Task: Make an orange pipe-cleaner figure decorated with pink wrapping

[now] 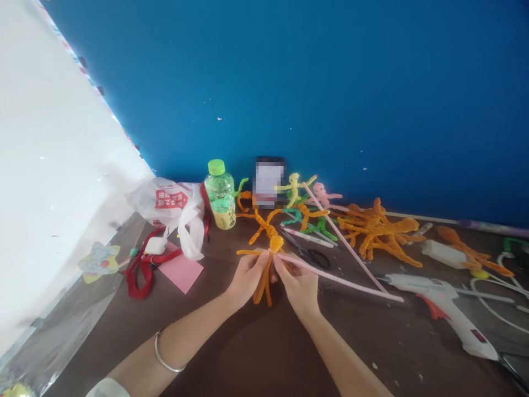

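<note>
My left hand (248, 274) and my right hand (298, 282) meet at the middle of the table, fingers pinched around the neck of an orange pipe-cleaner figure (275, 243). Its coiled head points away from me, one arm sticks out to the left, and its legs hang down between my hands. A long pale pink pipe cleaner (351, 281) runs from the figure's neck past my right fingers, bends sharply at the far right and slants back up toward the wall. Just beyond my right hand lie black-handled scissors (317, 257) and a white marker (308, 237).
Finished pipe-cleaner figures and an orange pile (378, 231) line the back. A glue gun (440, 303) with a cable lies right. A green-capped bottle (221, 198), a phone (269, 182), a plastic bag (173, 204), a red lanyard (138, 278) and pink paper (184, 271) stand or lie around.
</note>
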The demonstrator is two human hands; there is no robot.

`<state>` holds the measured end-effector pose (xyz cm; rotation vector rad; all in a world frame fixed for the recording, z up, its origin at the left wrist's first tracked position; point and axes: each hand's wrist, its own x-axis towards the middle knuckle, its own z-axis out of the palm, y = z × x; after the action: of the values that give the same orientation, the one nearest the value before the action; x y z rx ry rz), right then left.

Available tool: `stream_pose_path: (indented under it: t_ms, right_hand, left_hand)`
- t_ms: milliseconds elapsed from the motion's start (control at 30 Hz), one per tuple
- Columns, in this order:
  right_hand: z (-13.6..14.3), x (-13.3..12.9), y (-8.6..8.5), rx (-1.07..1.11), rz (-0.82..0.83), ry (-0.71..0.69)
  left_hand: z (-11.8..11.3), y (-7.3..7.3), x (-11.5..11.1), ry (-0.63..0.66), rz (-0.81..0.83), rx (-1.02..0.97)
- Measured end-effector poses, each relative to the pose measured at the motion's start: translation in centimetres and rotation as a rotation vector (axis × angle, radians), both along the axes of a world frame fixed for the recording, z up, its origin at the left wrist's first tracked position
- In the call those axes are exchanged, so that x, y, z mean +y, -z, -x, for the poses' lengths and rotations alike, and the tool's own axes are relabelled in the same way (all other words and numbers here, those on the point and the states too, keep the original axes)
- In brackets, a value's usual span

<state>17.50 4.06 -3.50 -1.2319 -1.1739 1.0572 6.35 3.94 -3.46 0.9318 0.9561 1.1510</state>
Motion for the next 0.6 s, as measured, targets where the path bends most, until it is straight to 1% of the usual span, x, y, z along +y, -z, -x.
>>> stream_pose_path:
  t_ms: [100,200,300,400,600]
  right_hand:
    - [-0.2,0.2,0.1,0.018,0.021,-0.010]
    - [-0.5,0.5,0.0,0.020,0.009,-0.038]
    - [-1.0,0.8,-0.1,-0.014,-0.024,-0.102]
    - [-1.5,1.1,-0.1,-0.043,-0.056,-0.157]
    - [-1.7,1.0,-0.3,-0.082,-0.100,-0.201]
  left_hand:
    - [0.5,-0.2,0.4,-0.043,-0.036,-0.009]
    - [1.5,-0.4,0.9,-0.031,-0.096,0.051]
    - [2.7,-0.8,1.4,0.062,-0.175,0.132]
    - [3.5,-1.0,1.7,0.109,-0.212,0.180]
    - [3.9,-1.1,1.9,0.209,-0.287,0.218]
